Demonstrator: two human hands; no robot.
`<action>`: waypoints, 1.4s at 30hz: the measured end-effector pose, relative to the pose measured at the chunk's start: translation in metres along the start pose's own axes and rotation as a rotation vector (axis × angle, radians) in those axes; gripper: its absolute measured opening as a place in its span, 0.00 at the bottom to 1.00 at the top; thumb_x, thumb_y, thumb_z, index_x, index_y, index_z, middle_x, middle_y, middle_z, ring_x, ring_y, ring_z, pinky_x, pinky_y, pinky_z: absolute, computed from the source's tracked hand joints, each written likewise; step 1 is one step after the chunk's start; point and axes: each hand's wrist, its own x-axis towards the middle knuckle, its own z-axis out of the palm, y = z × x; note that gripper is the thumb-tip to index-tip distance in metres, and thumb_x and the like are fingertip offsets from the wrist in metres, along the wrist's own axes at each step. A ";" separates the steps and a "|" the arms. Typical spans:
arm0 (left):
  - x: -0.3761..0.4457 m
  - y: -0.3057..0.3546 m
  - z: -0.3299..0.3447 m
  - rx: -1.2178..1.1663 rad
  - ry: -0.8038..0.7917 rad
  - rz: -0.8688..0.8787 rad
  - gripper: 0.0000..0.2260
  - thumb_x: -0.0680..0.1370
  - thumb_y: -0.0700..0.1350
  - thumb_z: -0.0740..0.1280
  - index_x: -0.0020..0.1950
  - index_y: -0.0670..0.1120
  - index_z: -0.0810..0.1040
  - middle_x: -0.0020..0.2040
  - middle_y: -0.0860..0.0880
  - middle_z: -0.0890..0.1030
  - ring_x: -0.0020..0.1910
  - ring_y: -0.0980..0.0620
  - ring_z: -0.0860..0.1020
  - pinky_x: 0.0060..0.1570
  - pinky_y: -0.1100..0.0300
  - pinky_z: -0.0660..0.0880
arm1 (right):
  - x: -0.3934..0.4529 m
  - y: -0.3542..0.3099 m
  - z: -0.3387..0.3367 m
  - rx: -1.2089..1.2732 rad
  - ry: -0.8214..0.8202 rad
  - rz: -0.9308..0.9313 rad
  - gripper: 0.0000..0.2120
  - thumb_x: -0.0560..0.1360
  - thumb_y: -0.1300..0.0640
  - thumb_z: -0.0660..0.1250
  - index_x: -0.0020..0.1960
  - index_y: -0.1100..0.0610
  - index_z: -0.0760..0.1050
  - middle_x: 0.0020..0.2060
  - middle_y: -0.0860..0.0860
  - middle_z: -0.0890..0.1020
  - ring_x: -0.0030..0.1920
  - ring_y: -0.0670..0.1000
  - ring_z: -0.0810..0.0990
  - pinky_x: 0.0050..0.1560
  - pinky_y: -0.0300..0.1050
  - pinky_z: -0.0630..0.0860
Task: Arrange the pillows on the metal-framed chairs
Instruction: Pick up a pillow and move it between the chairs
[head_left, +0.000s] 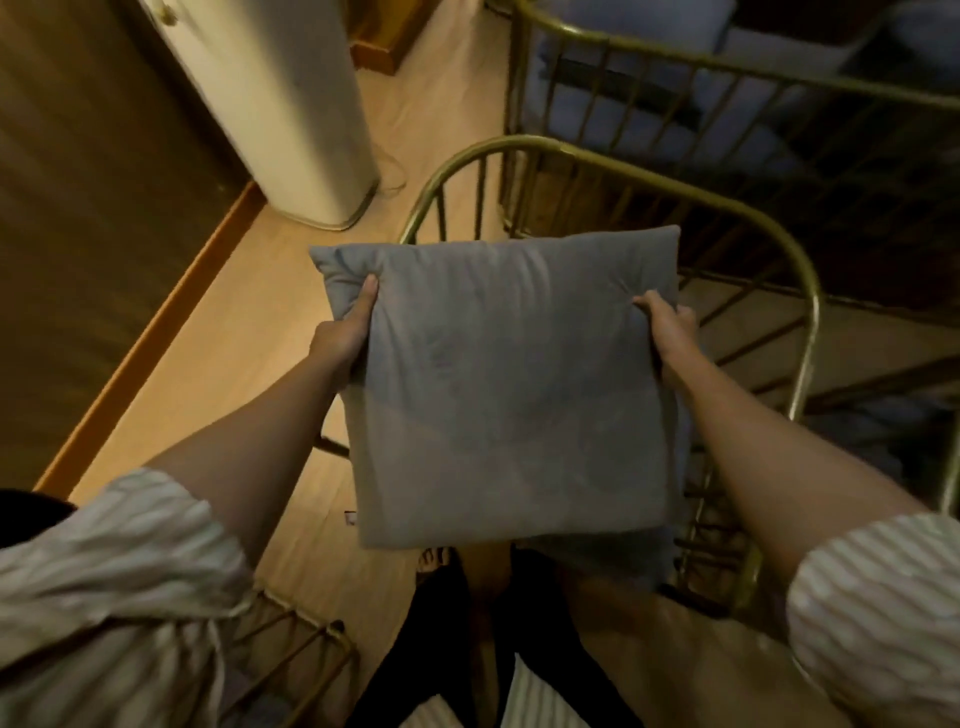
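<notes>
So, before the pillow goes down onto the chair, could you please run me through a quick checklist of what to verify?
1. Left hand grips the pillow at its edge: ok.
2. Right hand grips the opposite edge: ok.
3. Pillow held flat and roughly level: ok.
4. Pillow lined up over the near chair: ok, it sits inside the curved brass frame.
5. Seat under the pillow free of other things: cannot tell, the pillow hides it.
6. Far chair already has a cushion: ok, pale blue padding shows behind its bars.
</notes>
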 end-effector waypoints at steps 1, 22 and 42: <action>-0.001 0.005 0.009 0.023 -0.021 0.015 0.64 0.50 0.85 0.61 0.76 0.45 0.67 0.72 0.44 0.73 0.67 0.39 0.74 0.66 0.45 0.72 | -0.003 0.005 -0.012 0.017 0.039 0.003 0.31 0.71 0.46 0.71 0.68 0.59 0.68 0.61 0.57 0.79 0.59 0.57 0.79 0.61 0.54 0.76; 0.087 -0.006 0.147 0.316 -0.082 0.301 0.51 0.66 0.73 0.69 0.77 0.47 0.53 0.74 0.43 0.67 0.69 0.40 0.71 0.63 0.45 0.70 | 0.070 0.146 -0.048 -0.039 0.173 0.220 0.44 0.71 0.37 0.71 0.76 0.62 0.63 0.73 0.59 0.71 0.70 0.62 0.72 0.69 0.57 0.71; 0.113 -0.169 0.124 0.203 -0.224 0.132 0.40 0.70 0.72 0.66 0.75 0.51 0.66 0.66 0.49 0.77 0.65 0.46 0.75 0.65 0.45 0.72 | 0.010 0.253 -0.039 0.245 -0.065 0.361 0.44 0.69 0.36 0.71 0.77 0.55 0.61 0.63 0.49 0.75 0.59 0.52 0.77 0.59 0.47 0.76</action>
